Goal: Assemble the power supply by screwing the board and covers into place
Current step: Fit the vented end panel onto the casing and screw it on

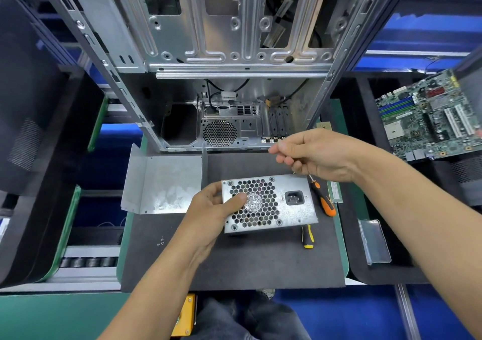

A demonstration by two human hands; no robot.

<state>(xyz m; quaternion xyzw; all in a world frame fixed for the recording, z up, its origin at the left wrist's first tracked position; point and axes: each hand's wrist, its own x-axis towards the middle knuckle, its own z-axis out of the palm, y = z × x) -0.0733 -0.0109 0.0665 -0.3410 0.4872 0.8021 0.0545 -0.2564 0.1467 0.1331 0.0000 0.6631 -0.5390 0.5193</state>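
Galvanised steel fills the left hand (208,206): it grips the power supply (268,202) by its left end, thumb pressed on the fan grille, the unit's long axis running left to right across the dark mat (234,261). The right hand (317,154) hovers just beyond and to the right, fingers loosely curled; whether it pinches a screw I cannot tell. An orange screwdriver (322,199) lies just beside the unit's right end, nearest the right hand, a yellow one (307,236) pokes out below it. Left of the left hand lies a bent cover panel (161,183), loose screws (161,242) nearer; beyond both stands the open computer case (229,120).
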